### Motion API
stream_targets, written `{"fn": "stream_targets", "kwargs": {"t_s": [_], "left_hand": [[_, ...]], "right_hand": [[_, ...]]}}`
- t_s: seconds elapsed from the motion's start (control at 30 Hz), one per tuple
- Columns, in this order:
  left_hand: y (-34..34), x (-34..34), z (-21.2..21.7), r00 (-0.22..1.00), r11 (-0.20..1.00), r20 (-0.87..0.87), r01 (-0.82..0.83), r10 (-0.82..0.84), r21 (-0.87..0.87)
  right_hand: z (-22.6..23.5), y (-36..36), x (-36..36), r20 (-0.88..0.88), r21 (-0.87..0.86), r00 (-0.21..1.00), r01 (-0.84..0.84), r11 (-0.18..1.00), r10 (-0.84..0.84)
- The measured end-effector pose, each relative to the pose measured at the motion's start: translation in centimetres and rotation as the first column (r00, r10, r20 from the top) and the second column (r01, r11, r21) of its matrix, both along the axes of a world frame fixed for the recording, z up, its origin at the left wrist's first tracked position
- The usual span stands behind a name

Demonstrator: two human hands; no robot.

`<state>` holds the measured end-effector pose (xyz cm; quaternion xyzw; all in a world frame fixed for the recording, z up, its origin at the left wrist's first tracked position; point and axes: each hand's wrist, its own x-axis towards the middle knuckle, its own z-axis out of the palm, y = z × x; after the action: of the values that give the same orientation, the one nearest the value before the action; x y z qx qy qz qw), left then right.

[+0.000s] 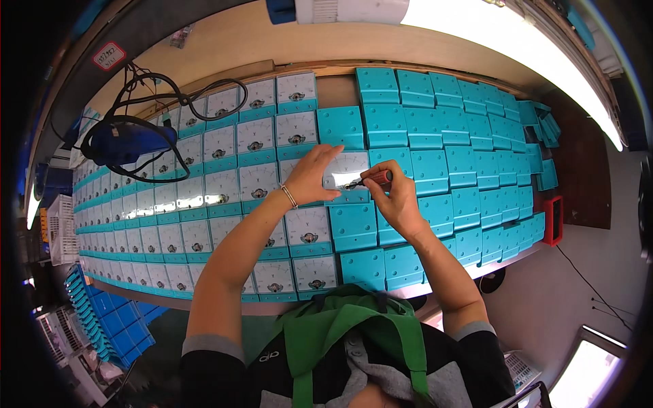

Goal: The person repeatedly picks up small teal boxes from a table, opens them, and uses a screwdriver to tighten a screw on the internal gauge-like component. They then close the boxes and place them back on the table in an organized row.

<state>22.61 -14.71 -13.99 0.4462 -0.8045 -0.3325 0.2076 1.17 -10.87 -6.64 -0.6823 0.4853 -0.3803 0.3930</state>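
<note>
Fingers of your right hand [401, 204] are closed on a screwdriver [382, 177] with a red and black handle, thumb and forefinger pinched near its front end. Fingers of your left hand [311, 178] are spread apart, thumb toward 6 o'clock and forefinger toward 12, bracketing the left side of a white-faced meter [345, 165]; how firmly they press, you cannot tell from this view.

Clock positions are read from that meter, 12 pointing away from you. Meter location: between your two hands, near mid-view, glare across its dial. The screwdriver comes in from 3 o'clock, its shaft pointing toward 9 and slightly down, tip at the dark fitting low on the dial. Exact tip contact: too small to tell.

Next to the meter, one teal case [340, 126] sits at 12 and another teal case [353, 226] at 6. Rows of teal cases [457, 165] fill the 3 o'clock side; rows of white-faced meters [258, 181] fill the 9 o'clock side. A dark blue device [129, 141] with looping black cable [235, 81] lies over those rows, between 9 and 10. Farther out: a red frame [554, 222] between 3 and 4, blue bins [122, 321] at 8, a bright lamp [524, 54] at 2.
</note>
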Motion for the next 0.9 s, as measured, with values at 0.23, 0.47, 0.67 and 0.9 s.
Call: {"fn": "stream_targets", "kwargs": {"t_s": [0.23,0.47,0.67,0.9], "left_hand": [[0.2,0.0,-0.1,0.999,1.0,-0.04,-0.028,0.027,-0.014],[0.3,0.1,-0.5,0.999,0.998,-0.03,-0.041,0.039,-0.052],[0.2,0.1,-0.7,0.998,0.999,-0.047,-0.042,0.041,-0.03],[0.3,0.0,-0.8,0.997,0.997,-0.048,-0.06,0.058,-0.047]], "right_hand": [[-2.2,0.6,1.4,-0.174,-0.358,0.965,0.123,0.926,-0.195],[1.1,0.9,2.2,-0.219,-0.22,0.975,-0.09,0.971,0.041],[2.7,-1.6,0.8,-0.228,-0.015,0.827,-0.531,0.847,0.515],[0.6,-0.1,2.0,-0.091,-0.026,0.995,0.028,0.999,-0.03]]}}
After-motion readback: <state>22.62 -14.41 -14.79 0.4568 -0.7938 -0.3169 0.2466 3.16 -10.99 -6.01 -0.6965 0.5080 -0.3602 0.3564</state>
